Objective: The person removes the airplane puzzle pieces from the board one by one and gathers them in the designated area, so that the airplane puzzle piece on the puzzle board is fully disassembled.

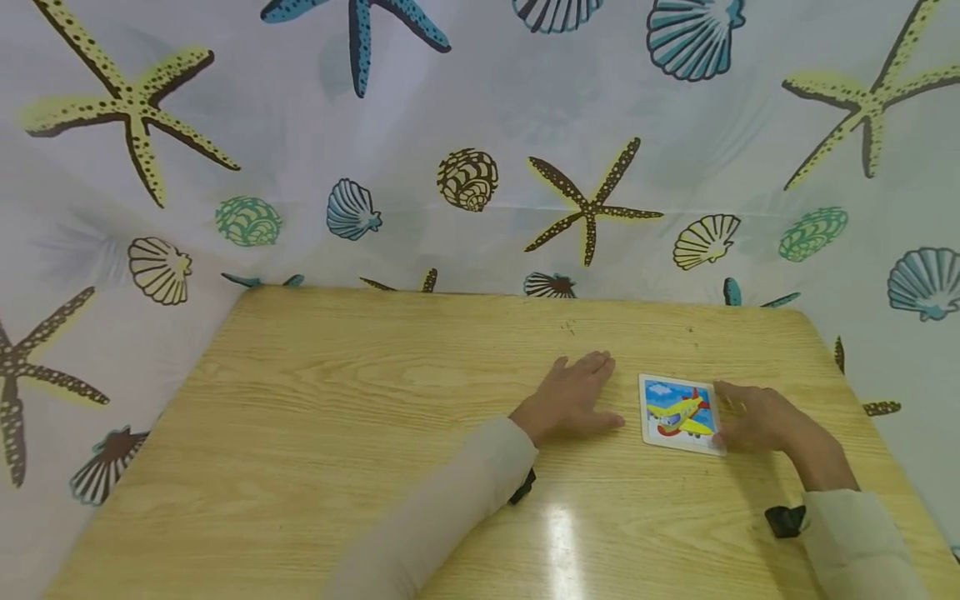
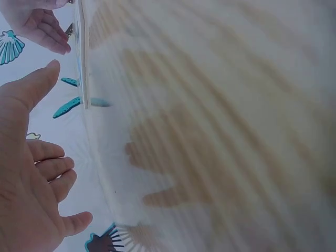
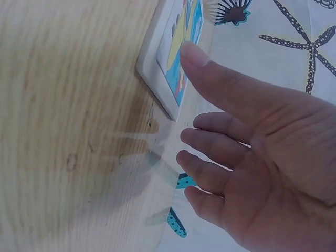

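Note:
A small square picture board (image 1: 681,412) with a pale raised border lies face up on the table; its picture is a yellow and red airplane on blue sky. At its right side is my right hand (image 1: 761,419), index fingertip by the upper right corner and thumb by the lower right. In the right wrist view the thumb (image 3: 226,84) overlaps the board's face (image 3: 181,52), and the other fingers are loosely bent below it. To the left of the board, my left hand (image 1: 573,398) holds nothing, its fingers extended and thumb spread toward the board.
The light wooden table (image 1: 337,400) stretches out to the left and in front. Behind it and along the sides hangs a white cloth (image 1: 420,108) printed with starfish and shells. Dark straps (image 1: 786,522) show at both wrists.

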{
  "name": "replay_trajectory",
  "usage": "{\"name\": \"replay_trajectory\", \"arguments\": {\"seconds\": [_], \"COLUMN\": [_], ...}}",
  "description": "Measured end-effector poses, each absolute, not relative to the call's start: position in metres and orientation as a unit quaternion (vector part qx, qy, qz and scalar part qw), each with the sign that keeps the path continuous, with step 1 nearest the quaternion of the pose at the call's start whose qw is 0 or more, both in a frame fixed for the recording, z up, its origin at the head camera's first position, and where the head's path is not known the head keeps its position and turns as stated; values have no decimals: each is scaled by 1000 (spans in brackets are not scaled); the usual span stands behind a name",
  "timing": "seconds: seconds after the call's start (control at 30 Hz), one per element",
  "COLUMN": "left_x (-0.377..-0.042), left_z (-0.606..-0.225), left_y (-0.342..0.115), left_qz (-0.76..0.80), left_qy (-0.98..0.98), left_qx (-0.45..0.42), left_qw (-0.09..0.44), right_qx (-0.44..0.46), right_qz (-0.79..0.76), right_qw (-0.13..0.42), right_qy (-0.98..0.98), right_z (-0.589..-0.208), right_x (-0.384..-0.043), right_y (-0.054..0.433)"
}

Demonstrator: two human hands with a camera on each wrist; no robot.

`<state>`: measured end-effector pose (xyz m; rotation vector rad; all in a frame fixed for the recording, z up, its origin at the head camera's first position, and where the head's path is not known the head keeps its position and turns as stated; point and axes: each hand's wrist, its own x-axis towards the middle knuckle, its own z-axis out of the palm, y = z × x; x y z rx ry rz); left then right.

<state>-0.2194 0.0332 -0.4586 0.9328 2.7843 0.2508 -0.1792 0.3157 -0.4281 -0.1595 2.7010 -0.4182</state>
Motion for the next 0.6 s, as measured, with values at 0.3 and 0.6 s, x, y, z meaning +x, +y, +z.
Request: {"name": "replay_trajectory", "arguments": {"seconds": [0.3,0.6], "left_x": [-215,-209], "left_z": [-459,-458], "left_y": [51,69], "left_qz": [68,21], "left_qy": [933,930], "left_qx": [340,351], "left_qw": [96,110], "right_qx": [-84,-72], "right_qz": [-146,-150], "right_qw": [192,206], "right_qy": [967,964], "right_z": [-430,-432], "right_x": [-178,-178], "right_y": [315,315]}}
